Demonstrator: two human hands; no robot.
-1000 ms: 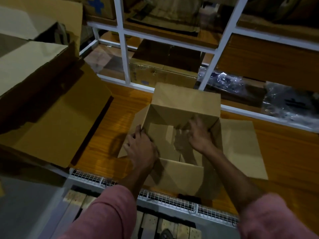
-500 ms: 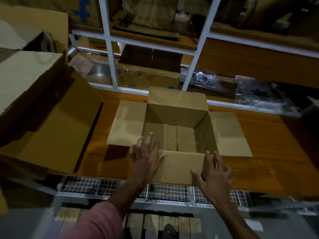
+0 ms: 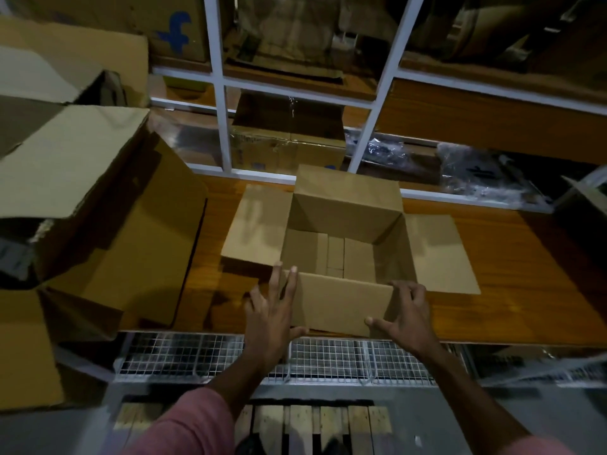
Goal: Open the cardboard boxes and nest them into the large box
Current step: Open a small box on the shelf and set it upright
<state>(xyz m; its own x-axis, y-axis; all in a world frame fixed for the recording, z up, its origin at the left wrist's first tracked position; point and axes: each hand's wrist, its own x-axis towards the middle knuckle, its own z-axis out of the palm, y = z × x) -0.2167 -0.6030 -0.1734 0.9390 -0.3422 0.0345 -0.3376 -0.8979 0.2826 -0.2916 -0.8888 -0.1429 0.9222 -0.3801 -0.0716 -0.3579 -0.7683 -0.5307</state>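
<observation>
A small cardboard box (image 3: 345,221) stands open on the wooden table (image 3: 512,290), all its top flaps folded outward and nothing inside. My left hand (image 3: 272,316) lies at its near left corner, fingers straight against the left wall and thumb by the near flap. My right hand (image 3: 404,313) grips the near right corner, its fingers curled over the edge and its thumb on the near flap's front. The large cardboard box (image 3: 108,231) lies open at the left, one broad flap hanging toward the small box.
A white metal shelf frame (image 3: 223,126) rises behind the table, with more boxes (image 3: 289,149) and plastic bags (image 3: 476,172) beyond it. A wire mesh rim (image 3: 203,356) runs along the table's near edge. Wooden pallet slats (image 3: 312,425) lie below. Another box corner (image 3: 581,198) shows at far right.
My hands came out of the box's inside and moved back to its near corners. The side flaps now lie flat outward. The view has shifted a little to the right.
</observation>
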